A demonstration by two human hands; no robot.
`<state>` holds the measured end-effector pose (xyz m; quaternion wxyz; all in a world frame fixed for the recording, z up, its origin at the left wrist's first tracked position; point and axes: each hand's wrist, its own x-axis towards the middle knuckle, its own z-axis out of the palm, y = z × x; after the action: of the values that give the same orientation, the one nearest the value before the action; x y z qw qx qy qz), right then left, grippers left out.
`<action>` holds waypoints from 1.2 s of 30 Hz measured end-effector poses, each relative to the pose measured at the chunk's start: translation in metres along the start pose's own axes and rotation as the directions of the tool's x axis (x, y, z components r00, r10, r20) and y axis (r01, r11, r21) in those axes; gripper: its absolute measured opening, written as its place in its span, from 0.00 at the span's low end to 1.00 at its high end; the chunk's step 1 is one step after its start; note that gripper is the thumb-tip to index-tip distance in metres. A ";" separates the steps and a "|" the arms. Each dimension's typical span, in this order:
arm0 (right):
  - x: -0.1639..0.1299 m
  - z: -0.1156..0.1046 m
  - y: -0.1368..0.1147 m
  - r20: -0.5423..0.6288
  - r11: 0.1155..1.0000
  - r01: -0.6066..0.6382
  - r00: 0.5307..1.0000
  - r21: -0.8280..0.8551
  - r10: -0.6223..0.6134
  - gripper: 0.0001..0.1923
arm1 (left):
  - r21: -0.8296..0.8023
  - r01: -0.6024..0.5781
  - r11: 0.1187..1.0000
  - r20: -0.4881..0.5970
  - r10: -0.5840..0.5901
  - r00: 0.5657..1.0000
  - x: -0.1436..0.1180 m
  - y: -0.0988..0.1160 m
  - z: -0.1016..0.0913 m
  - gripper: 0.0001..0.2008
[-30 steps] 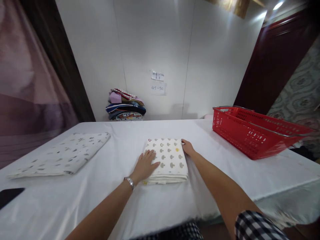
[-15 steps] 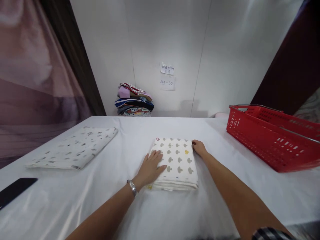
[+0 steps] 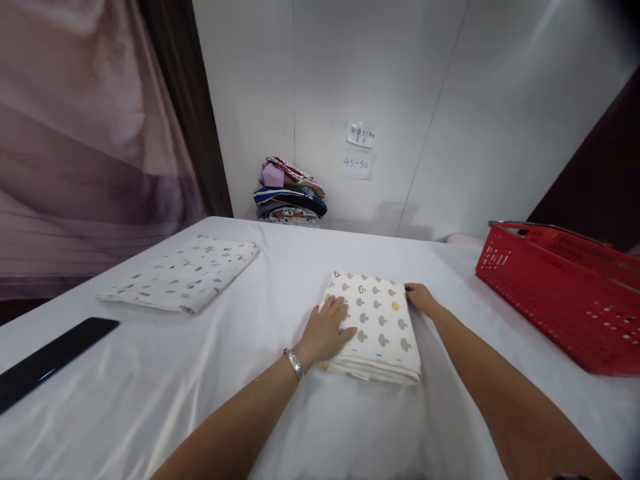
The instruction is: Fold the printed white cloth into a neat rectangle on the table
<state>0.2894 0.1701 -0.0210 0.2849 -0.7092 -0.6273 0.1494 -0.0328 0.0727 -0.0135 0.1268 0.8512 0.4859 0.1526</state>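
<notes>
A: Since half a second ago the head has turned left: the red basket (image 3: 560, 293) sits further right in the head view and more of the black strip (image 3: 53, 360) at the left shows. Both hands keep their places on the folded mushroom-print cloth (image 3: 375, 327).

B: How do the hands sit?

A: Left hand (image 3: 327, 330) lies flat on the cloth's left part, fingers (image 3: 336, 308) spread and pressing down. Right hand (image 3: 420, 298) touches the far right corner, fingers curled at the edge; whether they pinch the fabric I cannot tell.

B: Which step, by your reading?

A: Smoothing and squaring a finished fold, I judge. Lifting it next would call for fingers slid under both side edges so the layers stay together.

B: Where is it, and what room is there?

A: Mid-bench (image 3: 280, 267) on the white cover. A second folded star-print cloth (image 3: 185, 273) lies well apart to the left, the basket well apart to the right, and open cover lies all around. The clothes pile (image 3: 290, 197) stands against the wall beyond.
</notes>
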 end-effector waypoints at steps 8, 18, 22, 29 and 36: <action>-0.063 0.027 -0.037 0.046 0.892 0.387 0.921 -0.235 -0.388 0.30 | -0.046 0.010 0.999 -0.012 -0.010 1.000 0.001 0.003 0.001 0.30; -0.122 0.021 -0.075 0.286 0.876 0.365 0.916 -0.314 -0.280 0.29 | -0.218 0.069 0.973 -0.121 -0.097 0.988 -0.005 -0.013 -0.003 0.23; -0.161 0.023 -0.081 0.295 0.859 0.440 0.884 -0.263 -0.362 0.28 | -0.415 0.259 0.872 -0.150 -0.347 0.926 -0.004 -0.026 -0.011 0.23; -0.192 0.020 -0.095 0.349 0.788 0.587 0.789 -0.185 -0.506 0.25 | -0.639 0.393 0.661 0.074 -0.456 0.887 -0.001 -0.047 -0.028 0.13; -0.186 0.032 -0.133 0.457 0.766 0.626 0.730 -0.150 -0.508 0.28 | -0.658 0.411 0.631 0.186 -0.393 0.901 -0.006 -0.049 -0.030 0.14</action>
<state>0.1326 0.0025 0.0048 0.0776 -0.4703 -0.8737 0.0973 -0.0862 0.0937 -0.0049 0.4674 0.6156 0.5705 0.2777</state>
